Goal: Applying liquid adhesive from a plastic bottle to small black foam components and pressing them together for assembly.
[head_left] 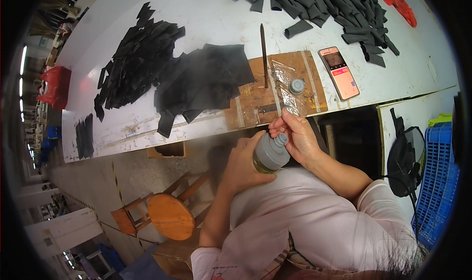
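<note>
Left hand [243, 161] is wrapping around grey-topped bottle [270, 152], just off the tabletop's [214, 24] near edge; right hand [301, 138] is curling by its mouth, can't tell if pinching anything. 1 grey cap [296, 86] is lying on the board [256, 97]. Probably handling the uncapped bottle; next move is likely calling for upright steadying.

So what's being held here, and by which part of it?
The left hand holds a grey-topped bottle around its side; whether the right hand grips anything cannot be told.
</note>
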### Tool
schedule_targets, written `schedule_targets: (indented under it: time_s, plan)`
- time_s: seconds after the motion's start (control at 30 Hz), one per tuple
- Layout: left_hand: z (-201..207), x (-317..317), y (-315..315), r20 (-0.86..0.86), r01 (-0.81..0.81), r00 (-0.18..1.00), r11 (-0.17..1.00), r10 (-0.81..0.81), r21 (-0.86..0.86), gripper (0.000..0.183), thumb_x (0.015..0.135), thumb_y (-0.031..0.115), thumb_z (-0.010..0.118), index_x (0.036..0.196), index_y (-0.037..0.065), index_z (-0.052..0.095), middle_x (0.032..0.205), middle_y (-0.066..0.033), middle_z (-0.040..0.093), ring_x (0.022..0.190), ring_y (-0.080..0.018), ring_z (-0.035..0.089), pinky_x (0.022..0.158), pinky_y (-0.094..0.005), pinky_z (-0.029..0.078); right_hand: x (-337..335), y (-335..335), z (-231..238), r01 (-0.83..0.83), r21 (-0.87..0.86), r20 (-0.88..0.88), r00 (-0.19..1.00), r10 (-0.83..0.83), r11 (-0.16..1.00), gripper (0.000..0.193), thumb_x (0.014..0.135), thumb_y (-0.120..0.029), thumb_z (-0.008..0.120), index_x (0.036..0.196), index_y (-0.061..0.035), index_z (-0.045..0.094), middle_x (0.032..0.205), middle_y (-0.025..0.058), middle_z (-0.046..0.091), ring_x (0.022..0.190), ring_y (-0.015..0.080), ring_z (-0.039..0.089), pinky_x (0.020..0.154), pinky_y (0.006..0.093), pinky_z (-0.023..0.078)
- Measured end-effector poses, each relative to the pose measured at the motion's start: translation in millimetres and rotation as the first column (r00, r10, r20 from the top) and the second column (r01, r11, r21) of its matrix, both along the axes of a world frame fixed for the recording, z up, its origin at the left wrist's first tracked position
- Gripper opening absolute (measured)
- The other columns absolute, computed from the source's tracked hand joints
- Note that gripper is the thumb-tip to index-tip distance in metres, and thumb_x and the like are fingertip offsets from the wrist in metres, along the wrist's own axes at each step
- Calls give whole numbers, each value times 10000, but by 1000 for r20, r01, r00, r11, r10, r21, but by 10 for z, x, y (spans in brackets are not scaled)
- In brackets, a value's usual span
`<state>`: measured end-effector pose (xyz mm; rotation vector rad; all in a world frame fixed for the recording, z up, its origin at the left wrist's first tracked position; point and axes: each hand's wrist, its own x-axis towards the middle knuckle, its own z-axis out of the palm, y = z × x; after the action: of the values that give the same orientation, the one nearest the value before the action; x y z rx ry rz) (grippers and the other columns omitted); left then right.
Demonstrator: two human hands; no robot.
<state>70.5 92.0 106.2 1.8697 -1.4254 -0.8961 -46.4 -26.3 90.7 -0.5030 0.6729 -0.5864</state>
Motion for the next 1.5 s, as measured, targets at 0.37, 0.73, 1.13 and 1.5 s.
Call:
schedule_targets:
  time_s: [0.37,0.73,1.13,1.5]
  plan:
    - [8,-1,-45,-11,54,998,998,-54,25,922,427,266,773,1246,139,369,1008,-153,480,958,-319,468,816,-380,368,-226,-268,-31,-28,-354,-174,984,-36,935,320,886,-240,442,771,27,573,760,130,603,644,153,570,635,270,484]
    - [77,62,-42,52,19,998,962,-35,273,929,420,286,787,1241,147,375,1021,-211,497,948,-364,502,822,-391,407,72,-4,-275,25,187,-54,998,-15,982,335,870,-272,485,650,-21,519,652,112,559,562,163,519,532,259,431]
    - [18,173,117,49,-8,999,920,-13,391,939,386,314,775,1224,135,393,986,-231,512,924,-367,518,809,-385,421,230,173,-473,-18,278,-80,996,42,960,310,856,-236,510,615,-43,489,636,95,527,537,160,496,523,255,431]
    - [-53,217,163,43,-13,999,915,-4,403,927,381,321,771,1197,70,407,967,-225,548,924,-356,520,799,-384,427,265,269,-594,-36,229,-18,999,41,973,284,835,-204,549,613,-31,509,632,89,531,538,148,492,513,242,421]
